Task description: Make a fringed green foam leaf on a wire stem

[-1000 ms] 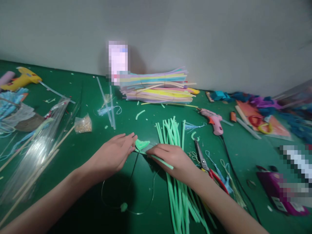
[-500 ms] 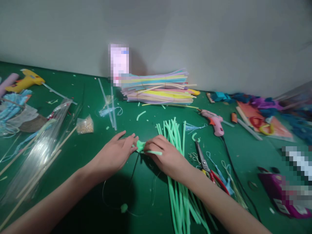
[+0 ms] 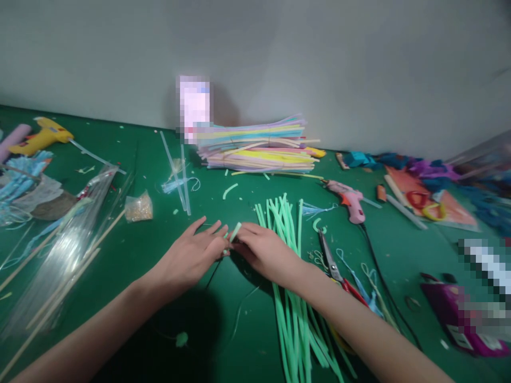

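Observation:
My left hand (image 3: 194, 254) pinches a bent light-green pipe cleaner (image 3: 236, 232) between thumb and forefinger, while its other fingers stretch outward. Closed on the same piece from the other side is my right hand (image 3: 265, 252), with fingertips touching the left ones. One fuzzy end sticks up between the hands; most of the piece is hidden by the fingers. A thin clear line hangs below, and a small green tuft (image 3: 182, 339) lies near it in the shadow. Under and beside my right wrist lies a loose bunch of green pipe cleaners (image 3: 284, 218).
Scissors (image 3: 330, 258) lie right of my right forearm, beyond them a pink glue gun (image 3: 351, 201) with its cord. Bundled multicoloured pipe cleaners (image 3: 259, 143) rest by the wall. A bag of beads (image 3: 139, 207), sticks and a yellow glue gun (image 3: 43, 137) are at left.
The pipe cleaner's free end has swung from pointing right to pointing up between my hands. My fingers now cover the green knot. The dangling tuft has shifted left.

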`<state>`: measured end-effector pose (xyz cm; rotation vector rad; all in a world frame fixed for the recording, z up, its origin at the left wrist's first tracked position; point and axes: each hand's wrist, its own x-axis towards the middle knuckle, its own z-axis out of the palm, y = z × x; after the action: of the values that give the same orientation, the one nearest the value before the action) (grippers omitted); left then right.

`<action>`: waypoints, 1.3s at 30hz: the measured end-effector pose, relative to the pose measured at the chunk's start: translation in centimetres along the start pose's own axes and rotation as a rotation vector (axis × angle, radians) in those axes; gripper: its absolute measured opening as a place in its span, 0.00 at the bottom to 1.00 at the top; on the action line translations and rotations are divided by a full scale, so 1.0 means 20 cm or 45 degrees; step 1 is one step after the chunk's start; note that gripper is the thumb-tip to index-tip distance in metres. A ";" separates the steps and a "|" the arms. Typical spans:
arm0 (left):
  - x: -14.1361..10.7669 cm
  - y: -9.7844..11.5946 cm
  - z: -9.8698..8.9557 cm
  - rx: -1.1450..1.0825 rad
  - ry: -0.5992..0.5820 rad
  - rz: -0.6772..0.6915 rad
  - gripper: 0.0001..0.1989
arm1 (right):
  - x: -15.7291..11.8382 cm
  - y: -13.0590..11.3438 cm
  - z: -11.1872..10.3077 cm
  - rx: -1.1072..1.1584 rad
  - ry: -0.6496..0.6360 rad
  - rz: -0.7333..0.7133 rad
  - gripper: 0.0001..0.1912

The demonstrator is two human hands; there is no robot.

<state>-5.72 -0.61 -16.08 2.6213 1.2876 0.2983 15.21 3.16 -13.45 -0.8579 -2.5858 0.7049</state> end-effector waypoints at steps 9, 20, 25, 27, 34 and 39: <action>0.00 0.00 -0.03 -0.005 -0.009 0.056 0.10 | 0.03 -0.05 -0.05 -0.004 -0.130 0.065 0.10; 0.03 0.00 -0.06 -0.070 0.043 0.065 0.09 | 0.06 -0.06 -0.05 0.044 -0.177 0.093 0.12; 0.01 -0.03 -0.13 -0.032 0.312 0.093 0.20 | 0.05 -0.05 -0.05 -0.016 -0.163 0.172 0.07; -0.01 -0.04 -0.17 0.009 0.388 0.076 0.22 | 0.05 -0.06 -0.05 0.018 -0.142 0.195 0.07; -0.05 0.01 -0.22 0.082 0.257 -0.403 0.13 | 0.03 -0.06 -0.06 0.077 -0.130 0.200 0.06; -0.03 0.07 -0.14 -0.021 0.060 -0.588 0.14 | 0.02 -0.06 -0.04 0.055 -0.101 0.168 0.07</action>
<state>-5.76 -1.79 -13.13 2.2240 1.8388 0.2900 14.69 2.94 -12.09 -1.0133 -2.5908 0.8441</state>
